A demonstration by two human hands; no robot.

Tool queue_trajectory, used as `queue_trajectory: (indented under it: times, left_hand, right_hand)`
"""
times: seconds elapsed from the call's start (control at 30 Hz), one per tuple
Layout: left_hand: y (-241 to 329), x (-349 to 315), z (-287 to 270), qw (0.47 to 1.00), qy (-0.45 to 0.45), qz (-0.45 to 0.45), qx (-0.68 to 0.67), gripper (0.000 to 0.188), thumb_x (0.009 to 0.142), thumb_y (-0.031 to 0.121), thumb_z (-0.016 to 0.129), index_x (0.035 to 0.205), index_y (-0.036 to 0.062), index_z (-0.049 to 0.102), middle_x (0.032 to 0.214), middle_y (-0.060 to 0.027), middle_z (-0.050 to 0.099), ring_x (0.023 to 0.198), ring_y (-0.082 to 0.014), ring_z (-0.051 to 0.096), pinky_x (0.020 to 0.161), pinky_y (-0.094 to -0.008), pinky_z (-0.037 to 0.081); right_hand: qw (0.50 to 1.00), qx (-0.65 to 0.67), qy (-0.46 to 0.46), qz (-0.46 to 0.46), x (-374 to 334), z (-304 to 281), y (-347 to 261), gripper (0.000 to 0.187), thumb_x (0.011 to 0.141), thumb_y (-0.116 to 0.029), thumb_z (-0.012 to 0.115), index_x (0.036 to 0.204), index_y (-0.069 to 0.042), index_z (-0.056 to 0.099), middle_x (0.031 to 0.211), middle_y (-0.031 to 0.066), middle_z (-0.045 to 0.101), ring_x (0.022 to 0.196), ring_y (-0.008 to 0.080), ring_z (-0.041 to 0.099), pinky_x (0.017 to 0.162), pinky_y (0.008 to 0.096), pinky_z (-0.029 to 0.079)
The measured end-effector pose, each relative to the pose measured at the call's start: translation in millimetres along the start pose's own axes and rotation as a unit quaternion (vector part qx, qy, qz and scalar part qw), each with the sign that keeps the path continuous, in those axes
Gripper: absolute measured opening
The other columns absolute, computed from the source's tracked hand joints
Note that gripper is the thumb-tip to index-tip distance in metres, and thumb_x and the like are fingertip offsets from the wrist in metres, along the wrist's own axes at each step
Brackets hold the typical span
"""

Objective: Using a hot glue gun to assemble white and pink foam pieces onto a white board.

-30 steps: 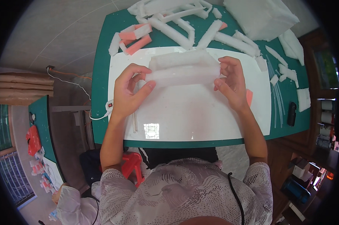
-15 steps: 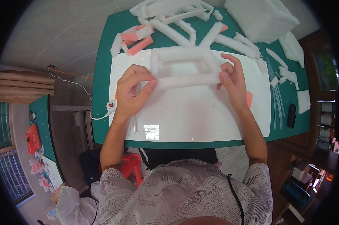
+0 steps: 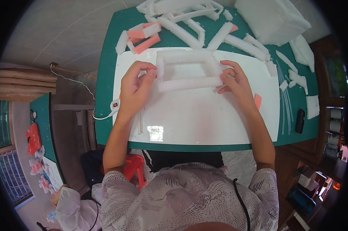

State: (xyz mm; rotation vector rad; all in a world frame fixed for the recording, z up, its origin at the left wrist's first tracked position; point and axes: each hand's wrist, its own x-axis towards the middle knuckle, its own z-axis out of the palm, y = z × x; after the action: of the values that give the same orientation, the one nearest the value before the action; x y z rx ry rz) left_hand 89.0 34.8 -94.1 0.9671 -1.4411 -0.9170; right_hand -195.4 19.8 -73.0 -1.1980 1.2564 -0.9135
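Note:
A rectangular frame of white foam strips (image 3: 191, 83) lies on the white board (image 3: 205, 119), its middle hollow. At its left side my left hand (image 3: 138, 81) is closed, thumb and bent fingertips against the outer face of the short strip. My right hand (image 3: 235, 81) grips the near right corner, with the thumb at the end of the front strip and the other fingers curled. Part of the contact at both ends is hidden behind the fingers.
White foam strips (image 3: 179, 32) and pink-and-white foam pieces (image 3: 145, 36) lie along the green table's far side. A big white foam block (image 3: 272, 21) stands far right. Clear thin sticks (image 3: 285, 104) and a black tool (image 3: 299, 121) lie right; a white switch (image 3: 114, 106) sits left.
My left hand has shifted from the near left corner up along the frame's left side. My right hand stays at the right corner, fingers drawn in a little. The view has tilted slightly.

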Motion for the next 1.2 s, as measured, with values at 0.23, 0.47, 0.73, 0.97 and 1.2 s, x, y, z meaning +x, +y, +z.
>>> queue_trajectory:
  times: [0.23,0.47,0.73,0.97,1.2]
  left_hand:
    - [2.3,3.5,0.4,0.999,-0.010,0.002,0.043,0.019,0.094,0.002,0.050,0.108,-0.0043,0.063,0.106,-0.0095,0.053,0.094,-0.0158,0.056,0.080,-0.0294,0.051]
    - [4.5,1.0,-6.8,0.997,-0.069,0.030,0.003,0.029,0.086,0.006,0.063,0.114,-0.0029,0.063,0.115,-0.0094,0.047,0.101,-0.0181,0.053,0.084,-0.0309,0.051]
    - [4.9,2.5,-8.6,0.995,-0.067,0.069,0.037,0.055,0.064,0.005,0.086,0.115,-0.0002,0.064,0.121,-0.0086,0.045,0.113,-0.0190,0.051,0.088,-0.0311,0.051]
    - [9.4,2.2,-7.7,0.995,-0.064,0.057,0.054,0.051,0.067,0.004,0.084,0.113,0.0003,0.065,0.120,-0.0080,0.046,0.112,-0.0183,0.052,0.088,-0.0304,0.050]
    - [9.8,2.1,-8.5,0.995,-0.061,0.059,0.061,0.051,0.066,0.002,0.084,0.114,0.0013,0.065,0.119,-0.0073,0.047,0.111,-0.0178,0.052,0.088,-0.0300,0.050]
  right_hand:
    - [0.999,0.034,-0.003,0.001,1.5,-0.2,4.7,0.038,0.091,-0.015,0.059,0.126,-0.004,0.049,0.091,0.0043,0.058,0.078,0.0156,0.066,0.073,0.0264,0.055]
    - [0.998,0.056,0.000,0.011,2.7,0.6,5.7,0.034,0.091,-0.015,0.057,0.122,-0.004,0.050,0.088,0.0046,0.059,0.079,0.0151,0.065,0.075,0.0269,0.056]
    - [0.998,0.067,-0.015,0.000,2.9,-1.8,5.1,0.032,0.091,-0.016,0.056,0.121,-0.004,0.051,0.089,0.0044,0.057,0.080,0.0150,0.065,0.075,0.0268,0.056]
    - [0.998,0.056,-0.018,-0.003,2.7,-1.9,3.2,0.031,0.092,-0.017,0.056,0.119,-0.004,0.052,0.092,0.0047,0.057,0.080,0.0156,0.065,0.074,0.0270,0.056]
    - [0.998,0.063,-0.030,-0.007,3.1,-2.7,4.7,0.030,0.091,-0.019,0.058,0.116,-0.004,0.052,0.096,0.0067,0.059,0.080,0.0153,0.064,0.074,0.0266,0.055]
